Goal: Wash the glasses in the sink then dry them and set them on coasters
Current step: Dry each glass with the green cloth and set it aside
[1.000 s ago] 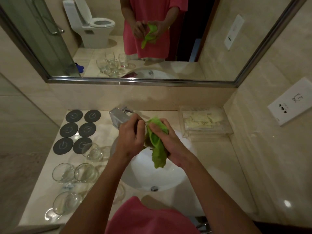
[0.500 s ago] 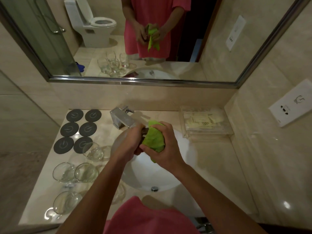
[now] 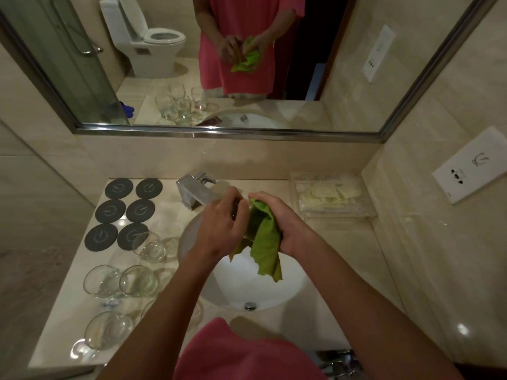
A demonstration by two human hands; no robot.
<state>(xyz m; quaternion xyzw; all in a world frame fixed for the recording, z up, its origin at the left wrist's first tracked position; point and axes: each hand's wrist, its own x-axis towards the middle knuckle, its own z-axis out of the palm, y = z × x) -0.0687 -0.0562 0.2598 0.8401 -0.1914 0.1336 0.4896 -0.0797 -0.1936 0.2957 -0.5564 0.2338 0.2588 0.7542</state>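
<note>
Over the white sink [image 3: 285,292] my left hand [image 3: 222,229] grips a clear glass, which is almost wholly hidden between my hands. My right hand [image 3: 285,226] holds a green cloth [image 3: 264,242] wrapped against that glass, its loose end hanging down into the basin. Several clear stemmed glasses [image 3: 138,281] stand on the counter left of the sink. Several dark round coasters [image 3: 119,189] lie in two columns at the back left, and one glass [image 3: 149,246] stands partly over the nearest coaster.
A chrome faucet [image 3: 194,193] rises just behind my hands. A clear tray of sachets [image 3: 329,196] sits at the back right. The mirror [image 3: 247,64] spans the wall above. A wall with a socket plate [image 3: 472,165] closes the right side.
The cloth was bunched tight in my right hand half a second ago; it now hangs loose and longer below my hands. Both hands have turned slightly around the glass.
</note>
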